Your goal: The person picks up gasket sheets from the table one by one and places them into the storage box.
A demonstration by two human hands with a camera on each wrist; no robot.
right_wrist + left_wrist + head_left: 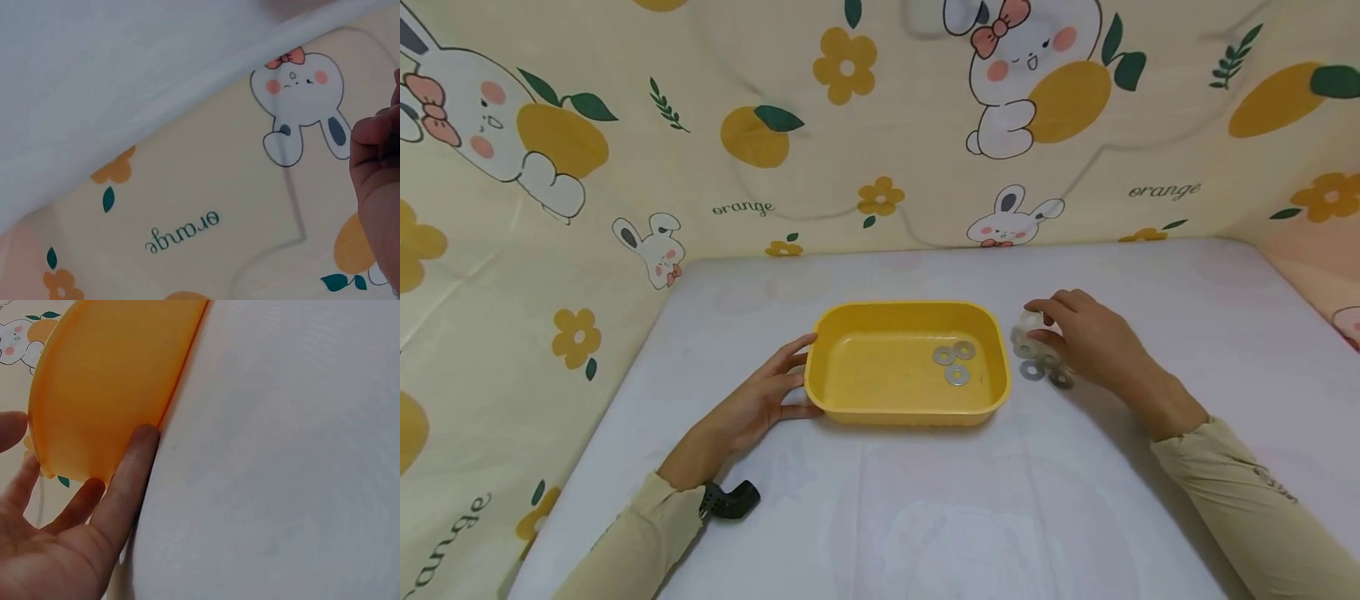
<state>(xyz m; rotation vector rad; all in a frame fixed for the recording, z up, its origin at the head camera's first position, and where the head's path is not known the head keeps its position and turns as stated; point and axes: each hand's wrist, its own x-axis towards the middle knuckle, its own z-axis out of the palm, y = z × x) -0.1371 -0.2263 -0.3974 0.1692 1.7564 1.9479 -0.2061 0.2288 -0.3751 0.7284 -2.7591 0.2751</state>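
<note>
A yellow rectangular tray [880,417] sits in the middle of the table with three grey metal washers [957,375] inside, toward its right end. My left hand [760,400] is at the tray's left end, its fingers spread and fairly straight against the outer wall; the left wrist view shows fingertips [147,434] along the orange-looking wall. Right of the tray, my right hand [1097,342] hovers low over a small pile of pale and grey washers [1032,370]. Its thumb and index finger are bent around a pale piece; I cannot tell whether they grip it. The hand hides part of the pile.
A white cloth [895,508] covers the table. Patterned fabric [820,192] with rabbits and oranges stands behind and along the left side. A black strap device [730,500] is on the left wrist, close over the table.
</note>
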